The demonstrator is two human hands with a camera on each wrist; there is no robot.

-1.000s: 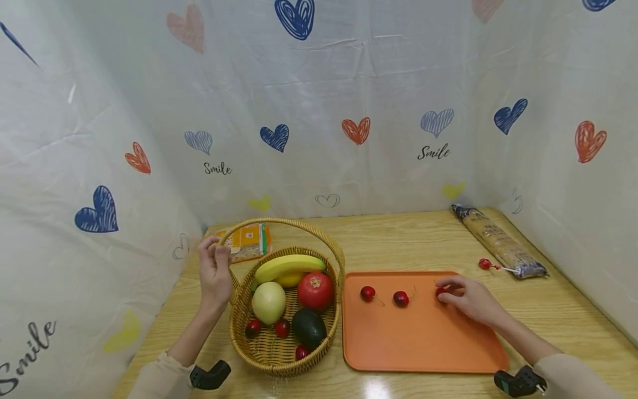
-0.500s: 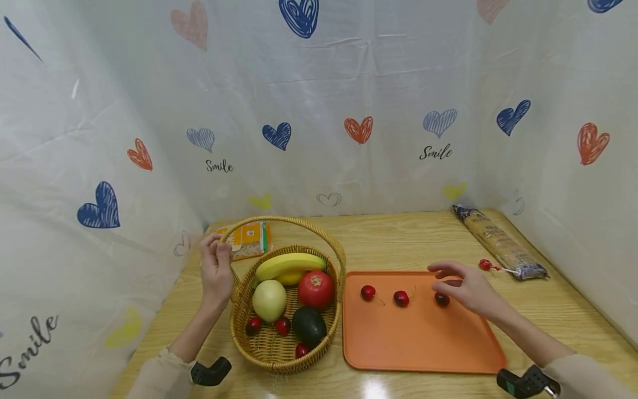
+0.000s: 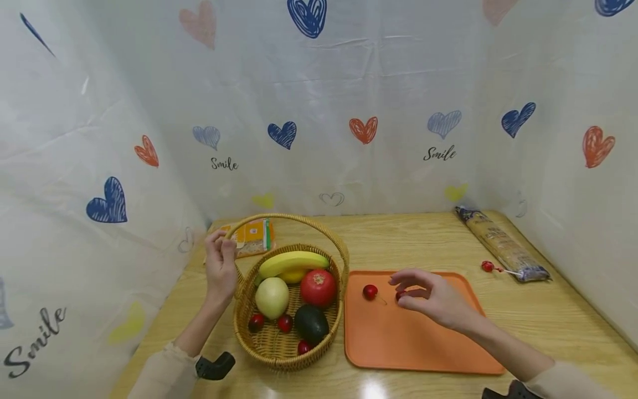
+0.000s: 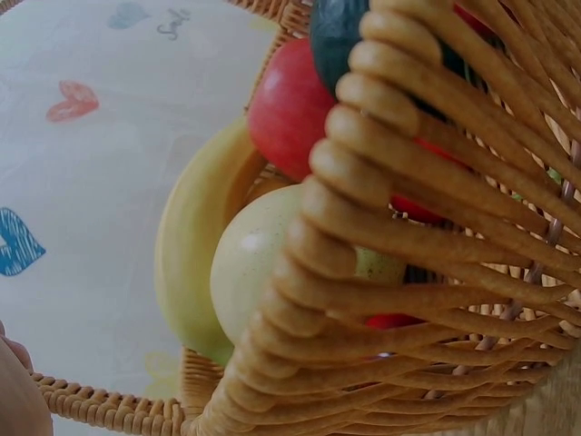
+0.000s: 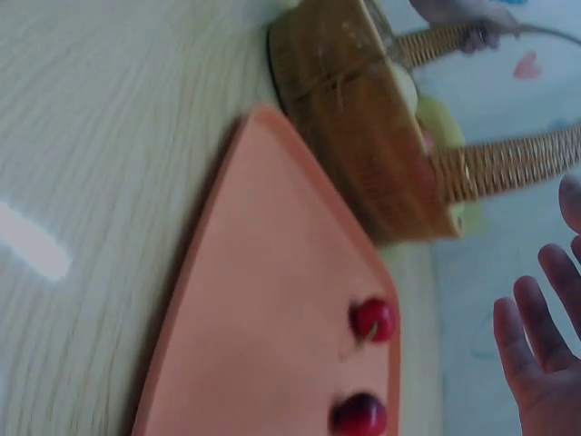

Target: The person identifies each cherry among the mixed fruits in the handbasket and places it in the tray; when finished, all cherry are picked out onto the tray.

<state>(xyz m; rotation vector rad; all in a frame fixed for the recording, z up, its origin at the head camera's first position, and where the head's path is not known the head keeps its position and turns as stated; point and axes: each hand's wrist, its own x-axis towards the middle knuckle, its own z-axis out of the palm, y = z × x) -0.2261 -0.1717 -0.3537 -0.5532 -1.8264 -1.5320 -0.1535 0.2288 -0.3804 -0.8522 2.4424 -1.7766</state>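
Note:
My left hand [image 3: 221, 269] grips the left side of the handle [image 3: 294, 217] of a wicker basket [image 3: 286, 363]. Inside lie bananas [image 3: 294, 264], a pale green round fruit [image 3: 272, 298], a pomegranate [image 3: 318, 288], a dark green avocado-like fruit [image 3: 311, 324] and several cherries [image 3: 285, 323]. Over the orange tray [image 3: 399, 343] my right hand [image 3: 433, 299] hovers with fingers spread and nothing between them. A cherry [image 3: 400, 296] shows just beyond its fingertips, and another cherry [image 5: 373, 320] lies farther left on the tray. My right hand hides the tray's right-hand cherry.
An orange packet [image 3: 254, 235] lies behind the basket. At the right, a long bag of noodles [image 3: 503, 244] and a red lollipop [image 3: 487, 266] rest on the wooden table [image 3: 399, 238]. A heart-print curtain [image 3: 319, 166] encloses the back and sides.
My right hand let go of the right-hand cherry on the tray, lifted, and moved left toward the middle cherry. The left hand keeps its grip on the basket handle.

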